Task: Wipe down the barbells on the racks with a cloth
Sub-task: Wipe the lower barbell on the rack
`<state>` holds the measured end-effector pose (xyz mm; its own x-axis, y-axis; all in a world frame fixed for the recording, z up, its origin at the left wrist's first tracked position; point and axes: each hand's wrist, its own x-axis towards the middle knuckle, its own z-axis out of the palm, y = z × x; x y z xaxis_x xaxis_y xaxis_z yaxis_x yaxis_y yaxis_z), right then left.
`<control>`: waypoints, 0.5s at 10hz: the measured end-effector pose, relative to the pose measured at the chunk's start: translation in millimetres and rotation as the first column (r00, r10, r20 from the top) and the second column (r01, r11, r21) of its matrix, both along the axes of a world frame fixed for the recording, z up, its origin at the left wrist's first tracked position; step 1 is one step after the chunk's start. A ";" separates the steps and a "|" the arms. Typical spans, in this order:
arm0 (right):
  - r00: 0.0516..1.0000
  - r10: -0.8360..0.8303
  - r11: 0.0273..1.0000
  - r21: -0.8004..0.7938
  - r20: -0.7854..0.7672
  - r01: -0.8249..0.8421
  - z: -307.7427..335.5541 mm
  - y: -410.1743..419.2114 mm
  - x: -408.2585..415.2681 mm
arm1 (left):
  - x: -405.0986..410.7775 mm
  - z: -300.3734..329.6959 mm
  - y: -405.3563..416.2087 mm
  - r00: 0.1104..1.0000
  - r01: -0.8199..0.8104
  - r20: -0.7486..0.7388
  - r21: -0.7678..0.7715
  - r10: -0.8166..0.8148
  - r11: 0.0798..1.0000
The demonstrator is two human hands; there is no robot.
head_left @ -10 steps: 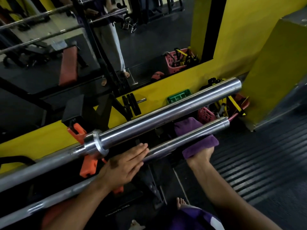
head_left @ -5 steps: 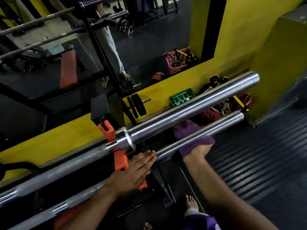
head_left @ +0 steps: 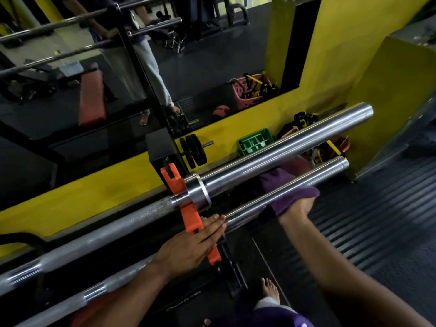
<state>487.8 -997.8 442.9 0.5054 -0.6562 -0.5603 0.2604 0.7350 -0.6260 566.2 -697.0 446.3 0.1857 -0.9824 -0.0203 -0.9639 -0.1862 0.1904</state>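
Right hand (head_left: 295, 208) grips purple cloth (head_left: 292, 197) around shiny lower barbell (head_left: 283, 192); left hand (head_left: 188, 246) rests flat, fingers straight

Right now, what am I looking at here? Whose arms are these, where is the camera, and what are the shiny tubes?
The camera sits on a person's head, looking down at their own arms; there is no robot. The tubes are two barbells on a rack: an upper bar and a lower bar. The right hand grips a purple cloth wrapped around the lower bar's sleeve. The left hand lies flat, fingers straight, on the lower bar beside an orange rack hook. Behind is a wall mirror.
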 end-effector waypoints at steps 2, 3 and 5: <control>0.984 0.176 0.952 -0.254 -0.001 -0.171 7.5 27.4 -15.5 | -1.3 2.2 48.5 0.992 -0.055 0.101 -0.133 0.069 0.990; 0.990 0.143 0.946 -0.297 0.013 -0.133 15.0 84.9 -14.1 | 2.0 -5.8 84.9 0.987 -0.042 0.148 -0.131 0.062 0.990; 0.968 0.202 0.965 -0.139 -0.146 -0.222 -1.6 163.4 -9.9 | 9.0 -18.6 99.4 0.980 0.001 0.201 -0.071 0.013 0.997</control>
<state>477.9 -834.4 441.2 0.5720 -0.6249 -0.5313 0.0180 0.6571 -0.7536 575.2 -597.6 427.8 0.1848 -0.9789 0.0871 -0.9827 -0.1850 0.0059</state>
